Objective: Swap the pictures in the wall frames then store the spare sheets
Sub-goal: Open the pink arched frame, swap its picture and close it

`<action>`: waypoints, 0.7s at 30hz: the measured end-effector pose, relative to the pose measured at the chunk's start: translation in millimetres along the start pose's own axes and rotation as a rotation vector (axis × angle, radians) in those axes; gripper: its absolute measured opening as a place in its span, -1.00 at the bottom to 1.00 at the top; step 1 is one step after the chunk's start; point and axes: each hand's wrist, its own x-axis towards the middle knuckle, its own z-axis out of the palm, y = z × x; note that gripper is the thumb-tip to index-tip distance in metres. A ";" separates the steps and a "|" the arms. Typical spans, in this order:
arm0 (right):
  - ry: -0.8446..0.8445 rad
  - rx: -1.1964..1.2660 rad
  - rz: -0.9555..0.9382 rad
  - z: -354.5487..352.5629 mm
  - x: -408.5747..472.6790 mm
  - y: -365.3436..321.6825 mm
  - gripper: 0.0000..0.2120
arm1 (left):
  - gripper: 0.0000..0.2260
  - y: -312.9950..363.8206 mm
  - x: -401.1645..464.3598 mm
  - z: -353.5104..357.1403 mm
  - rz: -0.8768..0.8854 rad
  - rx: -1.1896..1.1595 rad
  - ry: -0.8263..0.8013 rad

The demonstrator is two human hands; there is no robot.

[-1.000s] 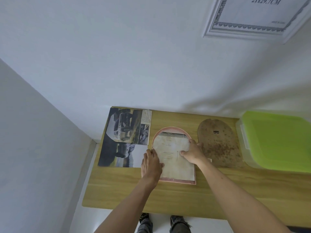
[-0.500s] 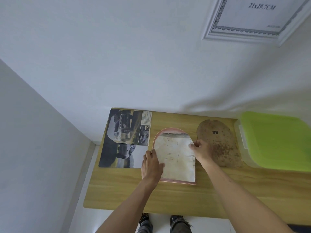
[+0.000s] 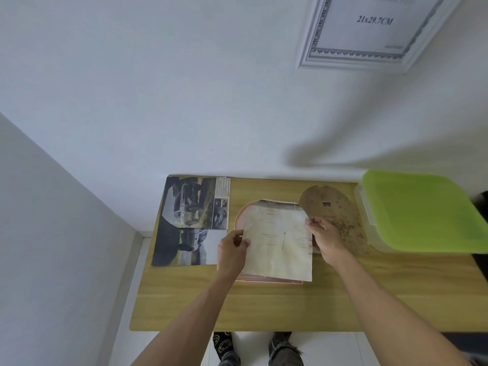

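Note:
A pale arch-cut paper sheet [image 3: 277, 244] is lifted a little off the pink arched frame [image 3: 239, 217] lying flat on the wooden table [image 3: 264, 307]. My left hand [image 3: 232, 249] pinches the sheet's left edge. My right hand [image 3: 323, 239] pinches its right edge. A brown arched backing board [image 3: 335, 210] lies to the right of the frame. Two car pictures [image 3: 192, 220] lie at the table's left end. A white rectangular frame [image 3: 369, 30] hangs on the wall at upper right.
A clear storage box with a green lid [image 3: 422, 212] stands at the table's right end. The table sits against the white wall, with a side wall close on the left. My feet show below the front edge.
Both hands went from pressing flat on the sheet to pinching its side edges, and the sheet has risen off the pink frame. The right hand slid to the right edge.

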 end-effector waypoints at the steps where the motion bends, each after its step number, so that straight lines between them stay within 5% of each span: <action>1: -0.034 0.011 0.030 -5.1 -2.0 3.2 -0.78 | -0.81 1.8 -0.9 1.0 -0.035 -0.062 -0.007; 4: -0.126 -0.028 0.112 -24.3 -10.0 16.4 -0.41 | -0.85 3.0 -5.4 10.1 -0.095 -0.157 -0.031; 9: -0.114 -0.040 0.114 -65.8 -20.7 33.0 -0.69 | -0.89 11.6 -27.2 38.9 -0.110 -0.208 -0.115; 21: 0.046 -0.317 0.113 -231.9 -11.5 90.7 -0.77 | -0.91 16.8 -92.1 197.4 -0.151 0.210 -0.340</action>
